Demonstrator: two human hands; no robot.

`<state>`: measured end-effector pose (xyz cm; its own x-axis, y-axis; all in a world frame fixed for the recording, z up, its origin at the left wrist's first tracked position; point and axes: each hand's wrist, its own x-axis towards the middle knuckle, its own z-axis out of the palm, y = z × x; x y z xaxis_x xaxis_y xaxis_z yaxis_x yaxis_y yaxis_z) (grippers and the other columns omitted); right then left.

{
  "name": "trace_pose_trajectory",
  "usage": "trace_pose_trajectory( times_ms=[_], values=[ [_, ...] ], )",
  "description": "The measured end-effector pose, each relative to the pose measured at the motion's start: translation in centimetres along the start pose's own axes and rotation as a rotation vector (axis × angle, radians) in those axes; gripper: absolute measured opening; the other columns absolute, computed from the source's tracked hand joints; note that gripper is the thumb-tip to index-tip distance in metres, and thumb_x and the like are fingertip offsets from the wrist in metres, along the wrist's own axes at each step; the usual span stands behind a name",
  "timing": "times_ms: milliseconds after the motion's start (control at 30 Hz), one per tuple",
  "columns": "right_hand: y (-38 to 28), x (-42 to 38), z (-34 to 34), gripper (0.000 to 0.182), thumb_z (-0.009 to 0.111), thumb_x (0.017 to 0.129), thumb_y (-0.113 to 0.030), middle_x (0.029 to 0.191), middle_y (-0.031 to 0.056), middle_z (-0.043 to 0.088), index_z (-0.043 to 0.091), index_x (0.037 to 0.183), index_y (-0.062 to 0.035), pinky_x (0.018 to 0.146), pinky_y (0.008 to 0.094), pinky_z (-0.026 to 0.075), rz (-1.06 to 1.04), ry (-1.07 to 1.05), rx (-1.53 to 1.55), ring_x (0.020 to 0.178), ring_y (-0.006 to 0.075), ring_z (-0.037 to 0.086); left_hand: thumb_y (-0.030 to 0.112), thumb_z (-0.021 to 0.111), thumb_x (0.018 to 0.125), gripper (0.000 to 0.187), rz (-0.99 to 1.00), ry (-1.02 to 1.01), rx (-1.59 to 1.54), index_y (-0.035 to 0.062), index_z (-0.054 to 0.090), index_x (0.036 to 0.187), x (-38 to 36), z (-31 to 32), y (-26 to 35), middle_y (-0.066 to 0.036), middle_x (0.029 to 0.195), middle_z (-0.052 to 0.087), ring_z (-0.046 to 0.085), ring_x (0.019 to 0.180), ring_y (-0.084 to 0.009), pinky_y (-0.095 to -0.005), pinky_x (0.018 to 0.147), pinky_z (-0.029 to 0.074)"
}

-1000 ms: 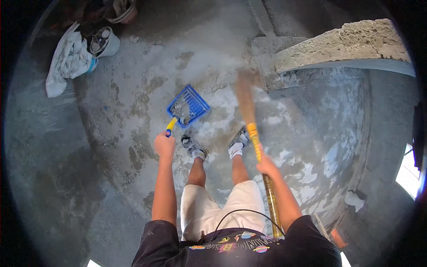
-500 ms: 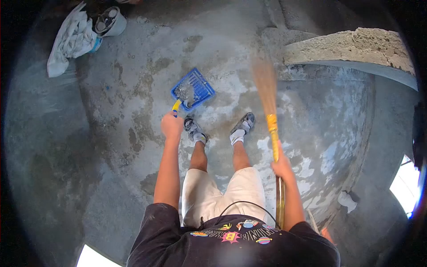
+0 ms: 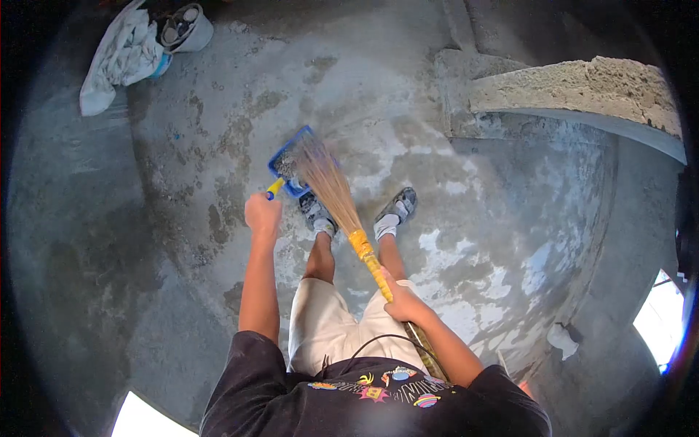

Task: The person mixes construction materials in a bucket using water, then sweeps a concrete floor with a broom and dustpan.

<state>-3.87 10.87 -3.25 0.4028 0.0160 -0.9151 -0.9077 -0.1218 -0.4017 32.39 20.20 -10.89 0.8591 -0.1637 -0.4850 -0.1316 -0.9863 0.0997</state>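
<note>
My left hand (image 3: pixel 263 213) is closed round the yellow and blue handle of a blue dustpan (image 3: pixel 275 162). Grey debris (image 3: pixel 285 164) lies in the pan near the handle side. In my right hand (image 3: pixel 405 300) is a long-handled straw broom (image 3: pixel 336 191), gripped on its yellow-wrapped handle. The broom slants up and to the left, and its blurred bristle tips overlap the right part of the dustpan. The lower end of the broom handle runs back beside my waist. My shoes stand just below the pan and the bristles.
Blotchy grey concrete floor (image 3: pixel 218 291) surrounds me. A rough concrete ledge (image 3: pixel 575 89) juts in at the upper right. White sacks (image 3: pixel 127 54) and a white bucket (image 3: pixel 195 33) with things in it stand at the upper left. A pale scrap (image 3: pixel 562 340) lies at the lower right.
The broom has swung from the right over to the left, so its bristles now overlap the dustpan. My left hand and the dustpan have shifted slightly left and toward me.
</note>
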Motion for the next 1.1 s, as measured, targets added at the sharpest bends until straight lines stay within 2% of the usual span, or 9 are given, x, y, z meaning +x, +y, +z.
trace_pose_trajectory(
  times_ms=[167,233,467,667,700,733,767,933,1100],
  values=[
    [-0.2,-3.1,-5.3,0.095,0.055,0.070,-0.002,0.111,0.0321,0.058,0.009,0.150,-0.0236,0.089,0.0468,0.044,0.004,0.248,0.109,0.106,0.0472,0.055,0.012,0.060,0.069,0.024,0.050,0.094,-0.084,0.0049,0.073,0.088,2.2,0.3,-6.4,-0.021,0.080,0.067,0.066,0.077,-0.0360,-0.0409,0.072,0.052],
    [2.6,-1.9,-8.3,0.095,0.055,0.070,-0.001,0.113,0.0312,0.057,0.010,0.150,-0.0254,0.088,0.0459,0.045,-0.181,0.566,-0.054,0.105,0.0458,0.056,0.012,0.059,0.069,0.025,0.021,0.105,-0.113,0.0044,0.073,0.089,2.5,-1.2,-7.6,-0.021,0.079,0.066,0.066,0.076,-0.0357,-0.0409,0.070,0.051],
    [8.0,6.8,-16.9,0.090,0.054,0.073,-0.005,0.098,0.0272,0.063,0.010,0.150,-0.0204,0.069,0.0458,0.050,0.230,0.595,-0.002,0.079,0.0418,0.063,0.012,0.059,0.069,0.024,-0.027,0.169,-0.093,0.0033,0.072,0.088,1.1,-1.1,-7.5,-0.022,0.078,0.066,0.065,0.076,-0.0371,-0.0423,0.070,0.051],
    [5.4,7.6,-1.2,0.087,0.057,0.071,-0.011,0.111,0.0306,0.059,0.017,0.148,-0.0110,0.091,0.0442,0.046,0.165,0.108,-0.127,0.103,0.0393,0.060,0.010,0.057,0.071,0.018,-0.117,0.153,-0.036,0.0024,0.068,0.083,0.7,3.3,-4.3,-0.020,0.084,0.067,0.065,0.080,-0.0390,-0.0481,0.072,0.052],
    [5.4,7.5,1.4,0.059,0.059,0.073,-0.015,0.097,0.0295,0.063,0.046,0.129,-0.0037,0.078,0.0458,0.049,0.109,0.128,-0.196,0.089,0.0410,0.063,0.009,0.057,0.071,0.017,-0.137,0.138,-0.034,0.0026,0.068,0.082,0.5,3.0,-3.8,-0.020,0.084,0.067,0.065,0.080,-0.0389,-0.0482,0.071,0.052],
    [3.4,6.4,1.9,0.070,0.058,0.073,-0.012,0.100,0.0309,0.062,0.035,0.139,-0.0086,0.080,0.0465,0.049,0.087,0.031,-0.227,0.093,0.0420,0.062,0.009,0.057,0.071,0.016,-0.159,0.117,-0.025,0.0027,0.068,0.082,0.4,2.8,-3.8,-0.020,0.084,0.067,0.065,0.080,-0.0389,-0.0482,0.070,0.052],
    [-0.3,4.3,0.8,0.093,0.057,0.071,-0.010,0.105,0.0364,0.057,0.006,0.149,-0.0141,0.088,0.0448,0.046,0.038,-0.104,-0.119,0.100,0.0459,0.058,0.009,0.057,0.071,0.016,-0.171,0.122,-0.029,0.0027,0.068,0.082,0.6,2.8,-4.0,-0.020,0.084,0.067,0.065,0.080,-0.0389,-0.0482,0.070,0.052],
    [-2.2,-0.8,-0.3,0.091,0.056,0.071,-0.009,0.100,0.0358,0.059,0.010,0.149,-0.0197,0.083,0.0477,0.047,-0.138,-0.081,-0.137,0.096,0.0497,0.058,0.009,0.057,0.072,0.021,-0.067,0.285,-0.197,0.0035,0.070,0.089,1.1,2.5,-9.6,-0.016,0.088,0.068,0.066,0.085,-0.0349,-0.0436,0.076,0.052],
    [-3.8,-2.5,-8.7,0.094,0.058,0.070,-0.007,0.122,0.0304,0.054,0.011,0.151,-0.0214,0.092,0.0414,0.045,0.147,0.218,-0.107,0.110,0.0417,0.056,0.010,0.058,0.072,0.023,-0.165,0.301,-0.338,0.0034,0.071,0.091,0.1,1.8,-15.0,-0.016,0.092,0.068,0.066,0.085,-0.0334,-0.0409,0.076,0.051]
  ],
)
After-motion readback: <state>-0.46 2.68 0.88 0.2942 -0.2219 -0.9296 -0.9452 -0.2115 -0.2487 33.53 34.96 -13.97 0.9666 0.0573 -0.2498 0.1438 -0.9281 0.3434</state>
